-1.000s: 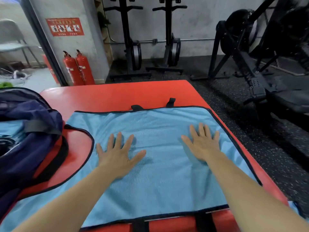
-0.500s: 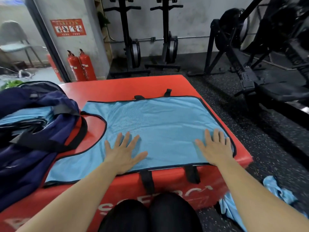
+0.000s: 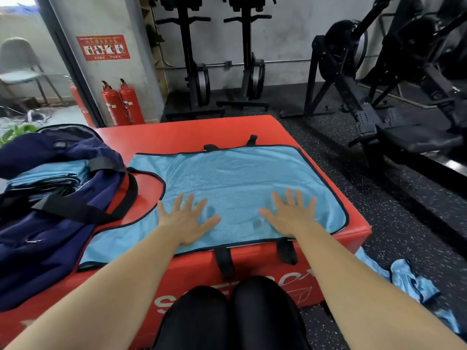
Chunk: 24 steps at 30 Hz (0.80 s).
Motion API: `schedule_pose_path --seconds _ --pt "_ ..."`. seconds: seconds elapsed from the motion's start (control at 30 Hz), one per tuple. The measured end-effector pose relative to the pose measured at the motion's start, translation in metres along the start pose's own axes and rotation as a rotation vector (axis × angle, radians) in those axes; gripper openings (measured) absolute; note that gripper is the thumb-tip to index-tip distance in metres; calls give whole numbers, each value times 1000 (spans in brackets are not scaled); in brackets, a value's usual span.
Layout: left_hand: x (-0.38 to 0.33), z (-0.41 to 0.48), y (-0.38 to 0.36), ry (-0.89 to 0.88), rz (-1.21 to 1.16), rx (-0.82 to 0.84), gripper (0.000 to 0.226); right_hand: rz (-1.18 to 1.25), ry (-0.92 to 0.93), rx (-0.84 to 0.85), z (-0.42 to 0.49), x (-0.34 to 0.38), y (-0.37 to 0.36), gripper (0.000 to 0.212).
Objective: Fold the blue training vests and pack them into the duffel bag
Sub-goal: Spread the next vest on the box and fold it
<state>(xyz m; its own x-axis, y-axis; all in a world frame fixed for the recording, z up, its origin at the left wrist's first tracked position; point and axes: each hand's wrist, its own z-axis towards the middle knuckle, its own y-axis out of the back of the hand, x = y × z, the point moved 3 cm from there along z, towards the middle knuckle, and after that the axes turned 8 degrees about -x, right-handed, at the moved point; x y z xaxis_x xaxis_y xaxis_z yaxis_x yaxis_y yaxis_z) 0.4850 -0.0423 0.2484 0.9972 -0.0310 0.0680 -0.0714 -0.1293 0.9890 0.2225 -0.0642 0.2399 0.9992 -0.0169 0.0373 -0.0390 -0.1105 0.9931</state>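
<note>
Right hand [image 3: 290, 218] inward (flat on vest [image 3: 240, 178])

grey wall [image 3: 285, 44], speckled floor [image 3: 394, 223], fire extinguishers [image 3: 122, 103]

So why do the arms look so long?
In the head view the wide lens stretches the forearms near the bottom edge and tilts the gym machines at the right; the left hand and right hand on the blue vest look sharp.

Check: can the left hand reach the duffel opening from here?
Probably yes. The left hand lies flat on the vest, with the duffel just to its left and nothing standing between. A black strap crosses the opening, though.
</note>
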Motion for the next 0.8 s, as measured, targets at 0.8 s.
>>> schedule_pose_path --seconds 0.8 --pt "40 282 37 87 -173 -237 39 175 56 -306 292 12 38 31"
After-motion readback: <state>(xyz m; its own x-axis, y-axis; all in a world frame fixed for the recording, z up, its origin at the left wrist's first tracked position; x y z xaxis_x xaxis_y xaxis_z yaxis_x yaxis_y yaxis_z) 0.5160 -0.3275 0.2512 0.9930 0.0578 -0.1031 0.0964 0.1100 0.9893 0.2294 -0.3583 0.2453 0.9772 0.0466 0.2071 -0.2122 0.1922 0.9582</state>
